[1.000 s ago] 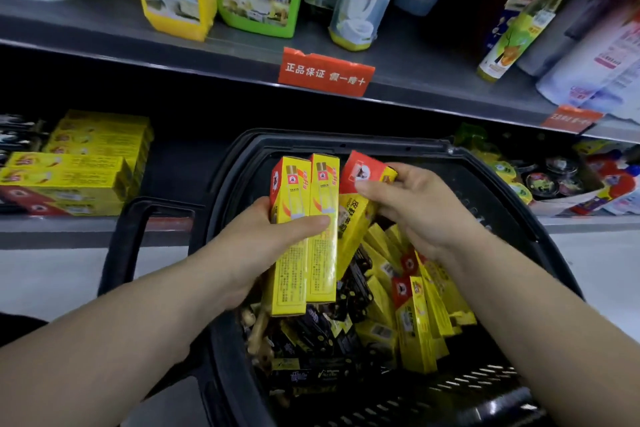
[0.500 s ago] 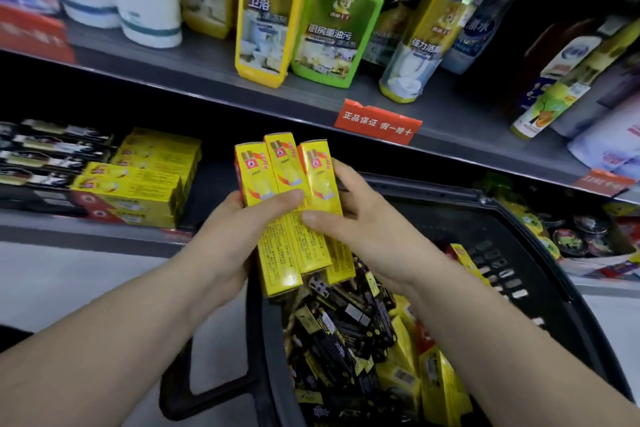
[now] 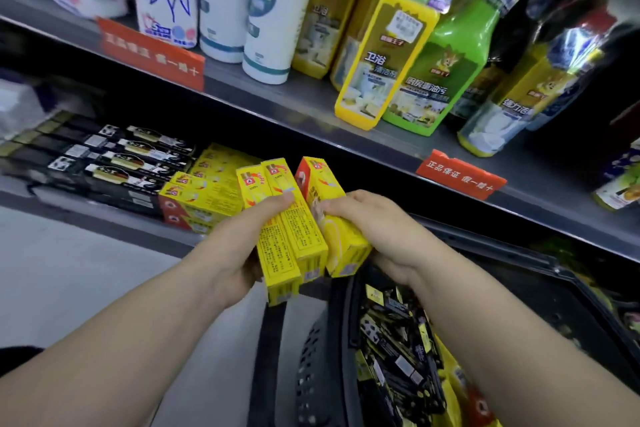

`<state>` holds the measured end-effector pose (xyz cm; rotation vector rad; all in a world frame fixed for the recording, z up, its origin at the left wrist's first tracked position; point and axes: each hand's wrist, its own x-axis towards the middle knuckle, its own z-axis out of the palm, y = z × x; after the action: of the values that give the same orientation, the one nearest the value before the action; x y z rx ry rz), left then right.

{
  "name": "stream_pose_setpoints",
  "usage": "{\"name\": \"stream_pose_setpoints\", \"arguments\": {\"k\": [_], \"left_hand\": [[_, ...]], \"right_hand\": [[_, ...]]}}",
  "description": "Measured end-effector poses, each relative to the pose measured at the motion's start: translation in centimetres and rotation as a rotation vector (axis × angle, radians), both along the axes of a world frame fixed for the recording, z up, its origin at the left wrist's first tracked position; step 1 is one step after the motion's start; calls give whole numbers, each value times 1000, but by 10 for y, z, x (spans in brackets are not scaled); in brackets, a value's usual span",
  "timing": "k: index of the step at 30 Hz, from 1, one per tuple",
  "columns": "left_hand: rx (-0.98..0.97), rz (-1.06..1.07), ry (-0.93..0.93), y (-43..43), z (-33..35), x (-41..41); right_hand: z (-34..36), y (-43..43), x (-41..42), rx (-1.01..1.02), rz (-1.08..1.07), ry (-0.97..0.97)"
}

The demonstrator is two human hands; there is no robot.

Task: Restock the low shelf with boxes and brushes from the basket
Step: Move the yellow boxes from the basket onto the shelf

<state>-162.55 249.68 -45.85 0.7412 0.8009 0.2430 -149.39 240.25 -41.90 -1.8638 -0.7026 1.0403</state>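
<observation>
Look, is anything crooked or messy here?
Only a little. The yellow box in the right hand tilts away from the two straight boxes in the left hand. Nothing looks spilled or broken.

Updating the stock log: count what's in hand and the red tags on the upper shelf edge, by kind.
Held yellow boxes (2 left hand, 1 right hand): 3
Red shelf tags: 2
Total: 5

On the low shelf (image 3: pixel 62 201), stacked boxes (image 3: pixel 204 198) lay just right of the brush packs (image 3: pixel 131 163). Three held boxes (image 3: pixel 294 229) stood before them, above the basket's (image 3: pixel 485 263) left edge. Bottles (image 3: pixel 381 62) stood on the upper shelf (image 3: pixel 311 114).
</observation>
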Motion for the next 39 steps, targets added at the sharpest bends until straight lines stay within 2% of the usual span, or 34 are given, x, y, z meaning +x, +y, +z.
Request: {"name": "stream_pose_setpoints", "arguments": {"k": [3,8,10,12,16,19,23,27,30,32,34,36,37,39], "left_hand": [[-114,181,14,26,-19,-10],[-201,503,69,71,-61,-25],[-202,560,100,82,-74,-26],[-218,593,144,90,-86,-26],[-239,640,177,103,-106,-21],[-254,673,169,109,-114,-14],[-265,679,158,111,-120,-5],[-289,686,145,111,-124,5],[-287,693,136,111,-124,12],[-282,708,119,112,-126,14],[-273,726,77,113,-127,15],[-252,715,33,115,-125,15],[-246,702,9,116,-124,15],[-263,670,-49,116,-123,15]], "right_hand": [[-3,37,3,-82,20,-170],[-34,109,12,-321,309,-756],[-53,137,12,-368,377,-884],[-75,162,16,-400,420,-927],[-114,202,28,-441,404,-903],[-142,221,34,-442,427,-799],[-176,226,32,-435,514,-707],[-180,221,34,-401,529,-618],[-167,217,32,-441,566,-719],[-149,218,26,-355,539,-763],[-128,219,17,-262,513,-547],[-110,214,9,-291,587,-304],[-105,210,6,-336,651,-247],[-104,201,6,-387,701,-255]]}}
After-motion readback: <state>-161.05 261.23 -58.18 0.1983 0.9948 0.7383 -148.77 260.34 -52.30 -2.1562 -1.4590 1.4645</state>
